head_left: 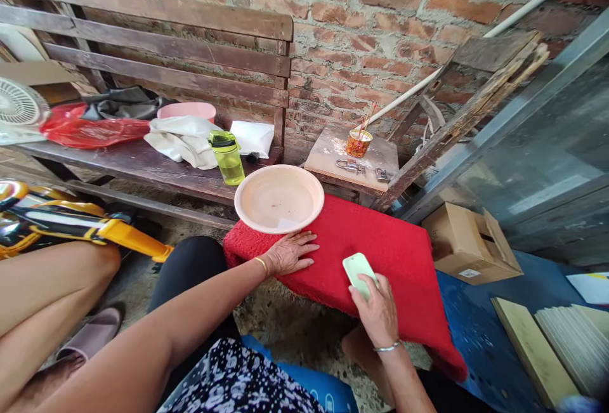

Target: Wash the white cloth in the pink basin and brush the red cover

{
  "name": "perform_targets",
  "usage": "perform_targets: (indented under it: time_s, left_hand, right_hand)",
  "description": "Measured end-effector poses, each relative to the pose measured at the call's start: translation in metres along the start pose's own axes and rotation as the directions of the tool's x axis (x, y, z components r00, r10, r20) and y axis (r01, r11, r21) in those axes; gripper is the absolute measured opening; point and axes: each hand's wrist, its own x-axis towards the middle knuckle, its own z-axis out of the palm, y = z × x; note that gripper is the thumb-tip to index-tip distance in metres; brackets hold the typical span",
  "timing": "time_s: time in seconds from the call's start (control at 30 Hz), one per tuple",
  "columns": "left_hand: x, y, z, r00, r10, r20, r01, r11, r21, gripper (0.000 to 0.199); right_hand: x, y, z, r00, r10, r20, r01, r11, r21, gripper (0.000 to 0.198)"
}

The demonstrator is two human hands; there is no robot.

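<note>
My left hand [291, 253] lies flat on a fuzzy red cloth [394, 242], fingers spread, just in front of a cream plastic basin [247, 219]. My right hand [378, 311] is closed around a pale green, rounded flat block [358, 267], whose exact kind I cannot make out. The block is at the cloth, right of my left hand; whether it touches the fabric is unclear. The cloth drapes over a low bench-like support. Inside the basin is a small whitish piece [287, 223] near the front rim.
A wooden bench [190, 178] holds a green bottle [229, 162], white cloth [183, 140] and a red bag [95, 127]. Padlocks [351, 165] and a patterned cup [358, 143] rest on a small table. A cardboard box [469, 245] stands right. Another person's leg [57, 280] is at left.
</note>
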Motion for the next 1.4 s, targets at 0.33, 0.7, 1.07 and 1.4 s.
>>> perform_targets:
  time_s: [0.33, 0.7, 1.07, 1.4]
  left_hand:
    - [0.002, 0.004, -0.002, 1.0, 0.01, -0.009, -0.01, 1.0, -0.013, 0.049]
    - [0.007, 0.004, 0.001, 0.998, 0.058, -0.027, -0.056, 0.997, 0.054, 0.048]
    - [0.002, 0.01, 0.004, 0.99, 0.045, -0.135, -0.04, 0.998, 0.041, 0.031]
    - [-0.039, -0.001, -0.069, 0.991, -0.101, 0.092, 0.105, 0.994, -0.034, 0.02]
  right_hand:
    - [-0.029, 0.114, -0.097, 0.772, 0.558, -0.304, -0.628, 0.743, -0.232, 0.064]
    - [-0.002, -0.064, 0.023, 0.996, 0.071, 0.056, -0.072, 0.997, 0.018, 0.06]
    - [-0.025, 0.014, -0.052, 0.875, 0.483, -0.004, -0.469, 0.847, -0.251, 0.08]
    - [0.014, -0.131, 0.048, 0.969, 0.092, 0.231, -0.066, 0.991, -0.117, 0.044]
